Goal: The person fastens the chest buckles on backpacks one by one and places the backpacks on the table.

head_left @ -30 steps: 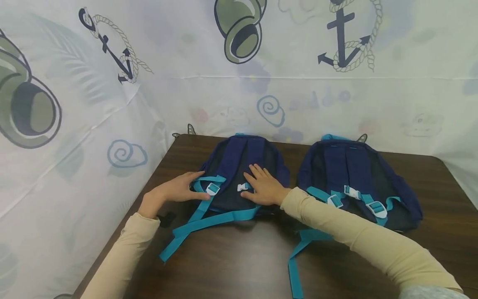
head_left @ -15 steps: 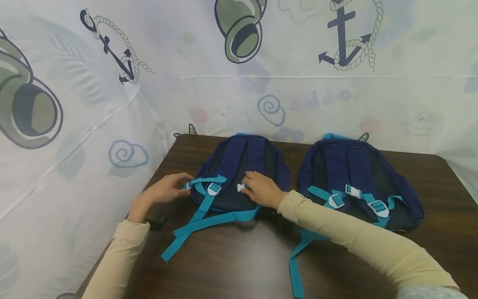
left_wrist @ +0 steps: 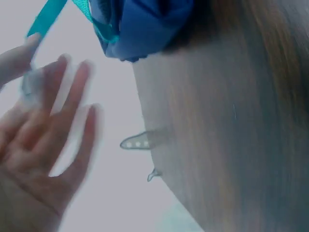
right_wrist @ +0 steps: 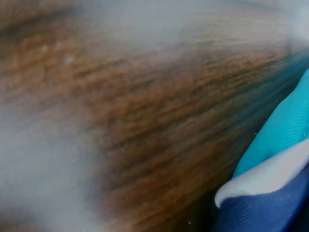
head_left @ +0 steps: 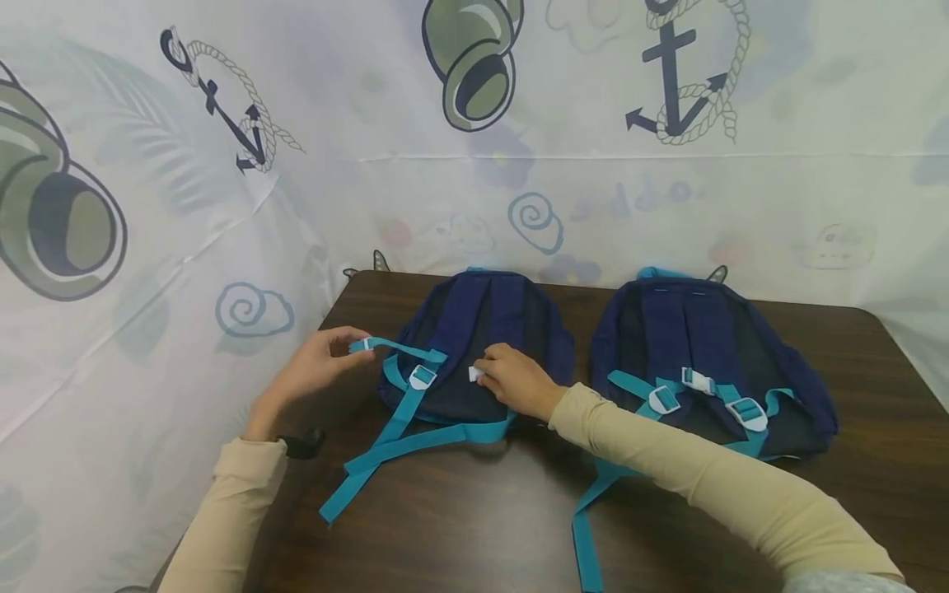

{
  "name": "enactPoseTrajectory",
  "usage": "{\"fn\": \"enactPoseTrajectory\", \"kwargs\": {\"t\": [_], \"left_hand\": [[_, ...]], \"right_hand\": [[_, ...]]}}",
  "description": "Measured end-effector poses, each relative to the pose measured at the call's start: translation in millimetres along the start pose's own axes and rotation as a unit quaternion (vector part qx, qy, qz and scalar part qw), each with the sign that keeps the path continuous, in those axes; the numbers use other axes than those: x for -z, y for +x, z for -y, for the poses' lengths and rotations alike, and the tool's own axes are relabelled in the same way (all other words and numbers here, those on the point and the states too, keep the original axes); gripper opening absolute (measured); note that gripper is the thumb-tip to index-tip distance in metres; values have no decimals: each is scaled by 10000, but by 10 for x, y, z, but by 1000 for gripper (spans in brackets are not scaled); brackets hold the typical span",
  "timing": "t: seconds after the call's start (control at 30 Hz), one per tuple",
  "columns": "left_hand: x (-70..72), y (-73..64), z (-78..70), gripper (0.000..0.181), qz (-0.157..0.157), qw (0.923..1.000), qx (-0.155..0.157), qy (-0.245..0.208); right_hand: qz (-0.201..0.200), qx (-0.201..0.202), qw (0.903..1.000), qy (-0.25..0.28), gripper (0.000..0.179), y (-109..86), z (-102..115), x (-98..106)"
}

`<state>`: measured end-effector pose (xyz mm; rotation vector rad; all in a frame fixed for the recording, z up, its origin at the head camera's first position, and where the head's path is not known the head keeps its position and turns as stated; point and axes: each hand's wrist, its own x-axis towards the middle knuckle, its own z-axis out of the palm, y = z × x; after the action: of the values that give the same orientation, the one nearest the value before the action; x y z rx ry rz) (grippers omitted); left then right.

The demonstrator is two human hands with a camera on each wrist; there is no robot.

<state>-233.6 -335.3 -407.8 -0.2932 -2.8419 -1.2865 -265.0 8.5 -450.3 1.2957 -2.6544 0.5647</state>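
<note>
A navy backpack [head_left: 470,309] with teal straps lies on the left half of the table, its shoulder straps facing up. My left hand [head_left: 310,375] pinches the end of a teal strap [head_left: 400,347], with a small white buckle [head_left: 366,343] at the fingertips. That strap is stretched out to the left of the bag. In the left wrist view thumb and forefinger meet on the strap [left_wrist: 46,21] while the other fingers spread. My right hand [head_left: 522,383] pinches a white side-release buckle [head_left: 474,374] on the bag's middle, its fingers hiding part of it.
A second navy backpack [head_left: 685,329] lies to the right, its white buckle [head_left: 698,380] fastened across the straps. Loose teal strap ends [head_left: 586,543] trail over the brown table [head_left: 474,527]. Patterned white cloth [head_left: 371,99] hangs behind and to the left.
The left hand has gone from touching the bag's side to pinching the strap, drawing it left and up. The right hand has curled from lying flat on the bag to gripping the white buckle.
</note>
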Motion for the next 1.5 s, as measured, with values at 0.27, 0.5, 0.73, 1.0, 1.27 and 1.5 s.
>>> {"fn": "enactPoseTrajectory", "kwargs": {"t": [0.27,0.5,0.73,1.0,1.27,1.5], "left_hand": [[-132,222,-398,28,-1113,9821,-917,-1214],[-412,438,-392,36,-1041,9785,-1080,-1418],[-370,285,-218,64,-472,9971,568,-184],[-122,9,-5,60,1493,9807,1208,372],[-172,-145,115,29,1114,9924,270,438],[-100,-173,109,36,654,9977,10,-172]], "right_hand": [[-244,82,9995,180,28,-16,-41,-1],[-462,210,9987,96,27,-52,-79,-11],[-357,154,9992,97,27,-39,-79,-54],[-415,124,9990,79,27,-26,-101,-66],[-493,131,9986,121,27,-21,-96,-25],[-459,168,9986,225,27,-15,-90,0]]}}
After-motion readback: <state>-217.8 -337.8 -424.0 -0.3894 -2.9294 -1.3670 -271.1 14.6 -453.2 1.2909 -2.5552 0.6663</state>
